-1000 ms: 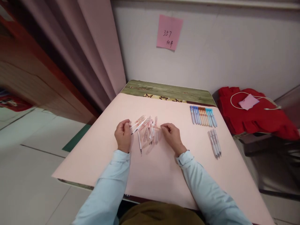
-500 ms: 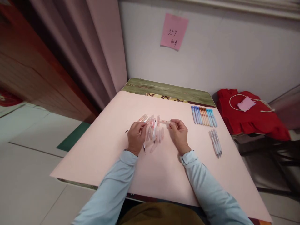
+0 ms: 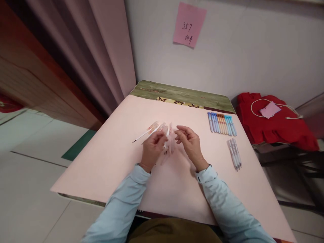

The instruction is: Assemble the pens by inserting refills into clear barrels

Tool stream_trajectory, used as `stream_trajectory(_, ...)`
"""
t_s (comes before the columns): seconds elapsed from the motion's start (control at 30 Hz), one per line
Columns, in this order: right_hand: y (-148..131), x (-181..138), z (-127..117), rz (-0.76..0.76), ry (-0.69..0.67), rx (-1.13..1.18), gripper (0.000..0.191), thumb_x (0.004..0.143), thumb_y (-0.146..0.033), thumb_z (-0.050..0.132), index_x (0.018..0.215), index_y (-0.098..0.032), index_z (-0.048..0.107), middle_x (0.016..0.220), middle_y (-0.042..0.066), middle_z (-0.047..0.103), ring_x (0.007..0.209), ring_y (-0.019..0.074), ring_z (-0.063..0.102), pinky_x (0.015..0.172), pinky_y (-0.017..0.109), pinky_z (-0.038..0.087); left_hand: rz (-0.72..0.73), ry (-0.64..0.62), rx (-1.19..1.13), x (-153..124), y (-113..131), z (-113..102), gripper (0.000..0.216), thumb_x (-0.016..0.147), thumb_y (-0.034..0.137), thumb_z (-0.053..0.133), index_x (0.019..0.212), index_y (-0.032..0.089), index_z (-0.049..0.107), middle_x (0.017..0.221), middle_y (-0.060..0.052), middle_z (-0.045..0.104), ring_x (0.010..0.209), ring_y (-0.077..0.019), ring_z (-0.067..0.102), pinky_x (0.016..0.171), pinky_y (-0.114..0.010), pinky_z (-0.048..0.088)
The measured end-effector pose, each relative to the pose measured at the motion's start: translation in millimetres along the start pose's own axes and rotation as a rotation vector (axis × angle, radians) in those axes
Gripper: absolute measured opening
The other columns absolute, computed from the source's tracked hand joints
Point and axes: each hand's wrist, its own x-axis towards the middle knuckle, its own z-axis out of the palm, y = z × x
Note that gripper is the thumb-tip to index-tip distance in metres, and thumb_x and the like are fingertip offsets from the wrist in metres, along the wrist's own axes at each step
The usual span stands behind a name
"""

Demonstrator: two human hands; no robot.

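Several clear pen barrels [image 3: 171,128] and white refills [image 3: 144,134] lie piled at the frame's centre; what the barrels contain is too blurred to tell. The left hand [image 3: 153,148] curls over them, thumb near fingertips; whether it grips something I cannot tell. The right hand [image 3: 191,145], partly open beside them, seems to hold nothing; half a second ago it pinched a barrel.

Center: the left hand [image 3: 152,151] hides part of the pen pieces [image 3: 170,130]; its grip is indiscernible. Upper left: the top edge cuts off the curtain [image 3: 108,44].
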Motion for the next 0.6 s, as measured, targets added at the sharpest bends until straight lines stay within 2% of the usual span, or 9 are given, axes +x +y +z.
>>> stream_trajectory(0.1, 7, 3, -7, 0.01, 0.04, -0.344, 0.022, 0.084, -0.04, 0.064, 0.088, -0.019, 0.069, 0.073, 0.001, 0.065, 0.062, 0.0139, 0.057, 0.061, 0.026, 0.046, -0.214, 0.111, -0.416, 11, 7, -13, 0.017, 0.083, 0.031, 0.072, 0.087, 0.016, 0.066, 0.081, -0.003, 0.069, 0.062, -0.009, 0.058, 0.059, -0.021, 0.047)
stream_trajectory(0.17, 8, 5, -4, 0.019, -0.004, -0.597, 0.018, 0.084, -0.036, 0.061, 0.078, -0.02, 0.068, 0.071, 0.001, 0.066, 0.062, 0.0141, 0.055, 0.061, 0.026, 0.042, -0.337, 0.116, -0.622, 16, 9, -18, 0.019, 0.08, 0.028, 0.076, 0.089, 0.013, 0.067, 0.083, -0.004, 0.069, 0.065, -0.0075, 0.059, 0.059, -0.018, 0.048)
stream_trajectory(0.27, 3, 9, 11, 0.039, -0.05, -0.9, 0.018, 0.086, -0.034, 0.059, 0.075, -0.022, 0.068, 0.077, 0.002, 0.068, 0.068, 0.0153, 0.057, 0.061, 0.026, 0.036, -0.461, 0.097, -0.787, 18, 8, -21, 0.026, 0.077, 0.024, 0.079, 0.098, 0.013, 0.069, 0.084, -0.004, 0.069, 0.064, -0.0072, 0.06, 0.054, -0.016, 0.047)
stream_trajectory(0.33, -2, 13, 24, 0.068, -0.067, -1.034, 0.021, 0.086, -0.038, 0.06, 0.075, -0.022, 0.067, 0.08, 0.003, 0.069, 0.071, 0.0159, 0.058, 0.061, 0.026, 0.033, -0.475, 0.074, -0.837, 18, 6, -22, 0.028, 0.076, 0.022, 0.078, 0.101, 0.013, 0.069, 0.084, -0.004, 0.069, 0.063, -0.0073, 0.06, 0.051, -0.016, 0.046)
stream_trajectory(0.43, -8, 17, 35, 0.105, -0.106, -1.106, 0.026, 0.085, -0.046, 0.062, 0.076, -0.023, 0.068, 0.083, 0.003, 0.07, 0.073, 0.0165, 0.059, 0.06, 0.026, 0.031, -0.462, 0.078, -0.883, 19, 3, -24, 0.025, 0.076, 0.019, 0.078, 0.098, 0.012, 0.07, 0.081, -0.003, 0.068, 0.059, -0.0066, 0.057, 0.048, -0.016, 0.045)
stream_trajectory(0.6, -7, 16, 26, 0.167, -0.064, -1.162, 0.014, 0.082, -0.035, 0.061, 0.077, -0.024, 0.068, 0.082, 0.002, 0.07, 0.074, 0.0167, 0.06, 0.058, 0.027, 0.029, -0.476, 0.117, -0.932, 23, 3, -32, 0.022, 0.076, 0.017, 0.076, 0.096, 0.011, 0.07, 0.079, -0.003, 0.067, 0.058, -0.0063, 0.055, 0.048, -0.016, 0.045)
